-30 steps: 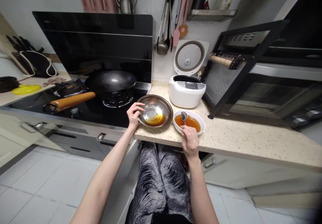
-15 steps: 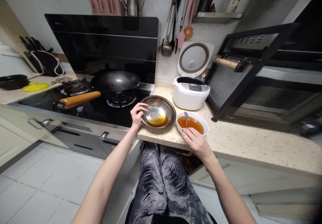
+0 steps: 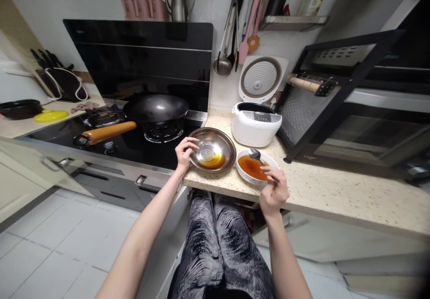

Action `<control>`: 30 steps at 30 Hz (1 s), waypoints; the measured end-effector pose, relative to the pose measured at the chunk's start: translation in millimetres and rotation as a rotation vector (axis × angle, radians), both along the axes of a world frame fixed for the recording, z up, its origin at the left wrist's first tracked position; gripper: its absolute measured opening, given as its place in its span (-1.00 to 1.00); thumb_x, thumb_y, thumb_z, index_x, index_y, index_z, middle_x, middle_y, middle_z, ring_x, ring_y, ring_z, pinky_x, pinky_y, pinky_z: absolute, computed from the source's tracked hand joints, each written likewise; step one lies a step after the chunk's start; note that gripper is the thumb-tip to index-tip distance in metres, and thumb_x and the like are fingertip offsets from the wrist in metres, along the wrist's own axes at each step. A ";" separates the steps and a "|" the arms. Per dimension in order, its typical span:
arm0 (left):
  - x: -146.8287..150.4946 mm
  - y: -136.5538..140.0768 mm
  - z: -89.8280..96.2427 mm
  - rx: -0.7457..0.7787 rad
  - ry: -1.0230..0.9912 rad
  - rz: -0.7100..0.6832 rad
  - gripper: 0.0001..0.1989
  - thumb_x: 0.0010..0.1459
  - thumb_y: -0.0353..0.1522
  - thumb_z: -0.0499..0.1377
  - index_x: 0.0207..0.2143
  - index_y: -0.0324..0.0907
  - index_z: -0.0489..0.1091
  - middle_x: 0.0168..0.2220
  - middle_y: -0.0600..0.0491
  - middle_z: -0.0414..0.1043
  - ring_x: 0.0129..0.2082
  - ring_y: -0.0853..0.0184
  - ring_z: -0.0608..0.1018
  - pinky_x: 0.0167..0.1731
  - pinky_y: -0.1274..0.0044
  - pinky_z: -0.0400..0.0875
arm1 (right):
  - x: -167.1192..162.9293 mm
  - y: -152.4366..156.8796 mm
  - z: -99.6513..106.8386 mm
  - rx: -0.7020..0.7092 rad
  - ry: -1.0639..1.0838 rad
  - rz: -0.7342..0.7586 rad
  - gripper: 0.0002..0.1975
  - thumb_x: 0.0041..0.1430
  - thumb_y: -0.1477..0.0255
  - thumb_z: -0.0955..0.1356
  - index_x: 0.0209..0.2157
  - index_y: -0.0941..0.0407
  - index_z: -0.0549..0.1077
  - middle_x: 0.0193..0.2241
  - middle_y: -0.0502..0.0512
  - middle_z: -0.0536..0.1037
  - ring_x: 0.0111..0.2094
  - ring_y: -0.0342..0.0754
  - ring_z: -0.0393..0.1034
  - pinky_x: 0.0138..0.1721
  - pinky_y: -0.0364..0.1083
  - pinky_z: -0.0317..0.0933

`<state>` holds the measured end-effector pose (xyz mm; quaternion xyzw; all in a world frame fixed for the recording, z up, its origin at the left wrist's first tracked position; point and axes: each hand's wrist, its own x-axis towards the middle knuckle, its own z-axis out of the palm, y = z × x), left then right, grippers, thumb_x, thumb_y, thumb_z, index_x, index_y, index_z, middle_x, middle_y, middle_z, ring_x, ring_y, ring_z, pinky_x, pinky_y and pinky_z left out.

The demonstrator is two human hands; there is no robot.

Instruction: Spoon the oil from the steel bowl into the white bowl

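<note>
A shallow steel bowl with yellow-amber liquid pooled in its near part stands at the counter's front edge. My left hand grips its left rim, fingers lying over the edge. To the right is a white bowl of orange-brown liquid. My right hand is closed on the handle of a metal spoon, whose head is over the far side of the white bowl. Whether the spoon touches the liquid I cannot tell.
A white rice cooker with its lid raised stands behind the bowls. Left of them, a black wok with a wooden handle sits on the gas stove. A black-framed rack rises on the right. Utensils hang on the wall.
My right hand has moved right and turned upward, bringing the spoon's head up to the right. My left hand stays on the steel bowl's rim.
</note>
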<state>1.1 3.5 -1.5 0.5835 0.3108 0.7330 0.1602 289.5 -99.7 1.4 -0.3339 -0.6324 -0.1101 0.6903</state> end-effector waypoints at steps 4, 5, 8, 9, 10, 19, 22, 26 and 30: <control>-0.5 -0.1 0.4 0.007 0.003 0.006 -0.72 -0.15 -0.53 0.06 -0.58 -0.14 0.57 -0.28 -0.01 0.63 -0.25 0.19 0.54 -0.27 0.41 0.36 | -36.1 0.4 -1.9 -0.061 0.201 0.078 -0.86 0.42 0.50 0.23 -0.19 0.05 0.41 -0.27 0.08 0.59 -0.18 -0.02 0.54 -0.12 0.04 0.43; -0.5 -0.2 0.5 0.008 0.002 0.007 -0.72 -0.15 -0.53 0.06 -0.58 -0.14 0.57 -0.28 -0.01 0.63 -0.25 0.19 0.54 -0.27 0.41 0.36 | -44.7 1.0 -3.1 -0.095 0.205 0.104 -0.86 0.42 0.48 0.24 -0.20 0.05 0.41 -0.26 0.08 0.59 -0.18 -0.03 0.53 -0.12 0.03 0.42; -0.6 -0.3 0.6 0.004 0.005 0.008 -0.72 -0.15 -0.53 0.06 -0.58 -0.14 0.57 -0.28 -0.01 0.63 -0.25 0.19 0.54 -0.26 0.41 0.36 | -65.3 3.6 -9.6 -0.213 0.189 0.185 -0.83 0.45 0.44 0.22 -0.23 0.05 0.40 -0.28 0.07 0.57 -0.21 -0.05 0.51 -0.16 -0.02 0.42; -0.6 -0.3 0.5 0.001 0.006 0.010 -0.72 -0.15 -0.53 0.06 -0.58 -0.14 0.57 -0.27 -0.01 0.63 -0.25 0.19 0.54 -0.26 0.41 0.37 | -70.3 4.6 -12.5 -0.242 0.183 0.203 -0.82 0.45 0.43 0.21 -0.24 0.05 0.40 -0.28 0.07 0.57 -0.22 -0.05 0.50 -0.16 -0.02 0.41; -0.6 -0.3 0.5 0.000 0.007 0.011 -0.72 -0.15 -0.52 0.06 -0.58 -0.14 0.57 -0.27 -0.01 0.63 -0.25 0.19 0.54 -0.26 0.40 0.37 | -74.4 5.4 -15.6 -0.272 0.173 0.216 -0.81 0.45 0.42 0.21 -0.24 0.05 0.40 -0.27 0.08 0.57 -0.22 -0.05 0.50 -0.16 -0.02 0.41; 0.1 -0.2 0.4 0.011 -0.003 0.000 -0.71 -0.16 -0.53 0.06 -0.57 -0.13 0.57 -0.28 -0.01 0.62 -0.24 0.18 0.55 -0.23 0.39 0.39 | -85.4 8.7 -32.4 -0.406 0.205 0.221 -0.77 0.47 0.34 0.20 -0.23 0.06 0.43 -0.28 0.08 0.58 -0.27 -0.07 0.49 -0.16 -0.06 0.39; 0.0 -0.7 0.8 0.009 -0.001 0.000 -0.71 -0.16 -0.54 0.06 -0.57 -0.13 0.58 -0.28 -0.01 0.63 -0.24 0.18 0.55 -0.23 0.39 0.39 | -86.3 8.7 -33.5 -0.422 0.218 0.220 -0.76 0.47 0.31 0.20 -0.23 0.06 0.43 -0.28 0.08 0.58 -0.27 -0.07 0.49 -0.16 -0.06 0.40; 0.1 -1.1 1.2 -0.004 0.005 0.012 -0.72 -0.16 -0.53 0.06 -0.58 -0.12 0.57 -0.28 -0.01 0.63 -0.24 0.17 0.56 -0.24 0.38 0.39 | -87.4 8.6 -34.4 -0.429 0.242 0.224 -0.75 0.47 0.29 0.20 -0.24 0.05 0.42 -0.29 0.07 0.57 -0.28 -0.07 0.49 -0.16 -0.06 0.40; 0.5 -1.4 1.6 -0.003 -0.002 0.013 -0.72 -0.16 -0.52 0.06 -0.58 -0.12 0.57 -0.28 -0.01 0.63 -0.23 0.16 0.56 -0.24 0.37 0.39 | -87.8 8.1 -33.8 -0.444 0.289 0.250 -0.75 0.47 0.27 0.21 -0.24 0.06 0.43 -0.29 0.07 0.57 -0.30 -0.08 0.47 -0.19 -0.07 0.38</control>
